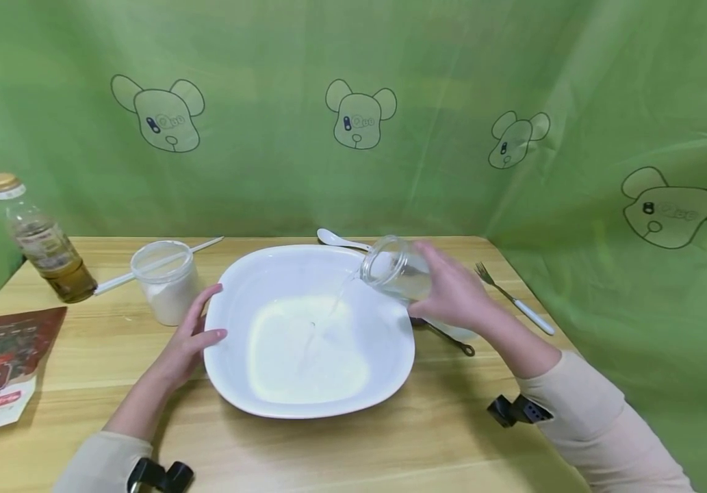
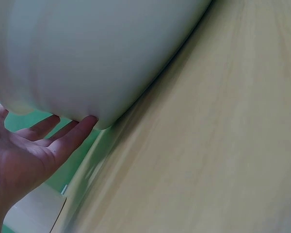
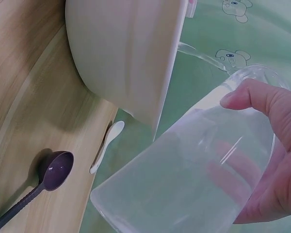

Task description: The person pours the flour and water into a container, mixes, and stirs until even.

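Left hand (image 1: 184, 346), fingers spread wide, rested against white basin (image 1: 254, 277)'s left side; basin sat mid-table (image 1: 304, 452). Clear stream (image 3: 199, 52) fell inside from glass jar (image 1: 397, 271), tipped left over the right rim. Right hand (image 1: 454, 291) had fingers wrapped round jar. Good pouring probably called for steady tilt, mouth inside rim, basin braced.

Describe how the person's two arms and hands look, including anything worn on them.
The left hand and right hand wear no gloves. The left sleeve and right sleeve are plain pale beige, stopping short of the wrists. A small, blocky black device sits at each cuff: left device, right device. No cables show.
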`<state>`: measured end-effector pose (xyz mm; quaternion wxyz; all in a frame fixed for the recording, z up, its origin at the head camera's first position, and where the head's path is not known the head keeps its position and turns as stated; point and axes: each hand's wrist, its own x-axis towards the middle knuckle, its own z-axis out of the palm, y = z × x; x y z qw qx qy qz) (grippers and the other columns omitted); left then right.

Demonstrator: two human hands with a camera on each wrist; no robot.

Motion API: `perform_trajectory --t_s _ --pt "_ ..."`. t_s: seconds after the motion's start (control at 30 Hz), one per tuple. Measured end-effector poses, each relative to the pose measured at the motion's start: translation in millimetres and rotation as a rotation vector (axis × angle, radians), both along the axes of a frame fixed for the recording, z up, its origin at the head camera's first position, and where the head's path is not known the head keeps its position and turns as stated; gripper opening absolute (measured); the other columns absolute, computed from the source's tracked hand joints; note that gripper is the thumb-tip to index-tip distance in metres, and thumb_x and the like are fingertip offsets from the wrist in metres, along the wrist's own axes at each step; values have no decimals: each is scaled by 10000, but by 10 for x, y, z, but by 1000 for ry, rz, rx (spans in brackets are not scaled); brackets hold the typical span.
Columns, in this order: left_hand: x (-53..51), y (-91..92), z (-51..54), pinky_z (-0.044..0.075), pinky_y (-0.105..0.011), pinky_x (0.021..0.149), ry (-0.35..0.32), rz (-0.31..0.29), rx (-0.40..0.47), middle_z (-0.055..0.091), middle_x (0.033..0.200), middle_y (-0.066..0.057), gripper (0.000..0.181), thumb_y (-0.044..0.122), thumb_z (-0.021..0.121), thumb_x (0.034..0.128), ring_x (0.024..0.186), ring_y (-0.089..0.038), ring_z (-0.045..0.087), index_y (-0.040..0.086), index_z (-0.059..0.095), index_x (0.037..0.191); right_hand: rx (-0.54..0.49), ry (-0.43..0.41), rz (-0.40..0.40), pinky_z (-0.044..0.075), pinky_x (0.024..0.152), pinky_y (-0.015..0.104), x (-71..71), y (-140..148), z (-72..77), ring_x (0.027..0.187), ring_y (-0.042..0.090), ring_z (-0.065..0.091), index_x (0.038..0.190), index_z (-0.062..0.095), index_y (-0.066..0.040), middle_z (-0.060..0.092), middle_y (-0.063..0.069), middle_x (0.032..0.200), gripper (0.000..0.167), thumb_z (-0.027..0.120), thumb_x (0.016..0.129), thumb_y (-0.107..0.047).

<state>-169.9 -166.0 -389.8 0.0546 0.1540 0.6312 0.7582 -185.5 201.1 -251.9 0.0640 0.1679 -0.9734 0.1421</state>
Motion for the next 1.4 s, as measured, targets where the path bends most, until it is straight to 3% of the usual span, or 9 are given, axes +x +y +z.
perform_trajectory --t_s 0.43,0.67,0.97,1.4 --pt "0 2 0 489 -455 663 -5 -3 -2 333 1167 -266 661 3 453 774 895 -194 542 185 167 1341 34 5 17 454 669 486 8 -38 1 967 366 465 1326 248 -62 416 202 1224 954 749 524 -178" --pt "0 2 -1 489 -459 661 -9 -4 1 337 1165 -252 659 3 450 772 893 -193 543 187 168 1339 38 -3 35 429 729 534 7 -49 3 1028 399 427 1324 249 -70 386 195 1261 949 753 526 -171" --pt "-4 -5 -10 489 -462 655 -4 -3 3 337 1166 -238 661 -1 446 774 897 -197 541 193 167 1341 52 -1 38 442 698 534 5 -68 -8 1030 398 425 1323 255 -87 377 185 1272 951 752 516 -175" --pt "-6 -7 -11 489 -457 664 -3 1 2 353 1156 -206 664 -6 447 771 904 -196 538 190 167 1341 81 15 39 453 656 501 -14 -112 -21 998 376 453 1308 273 -107 440 181 1205 925 746 517 -177"
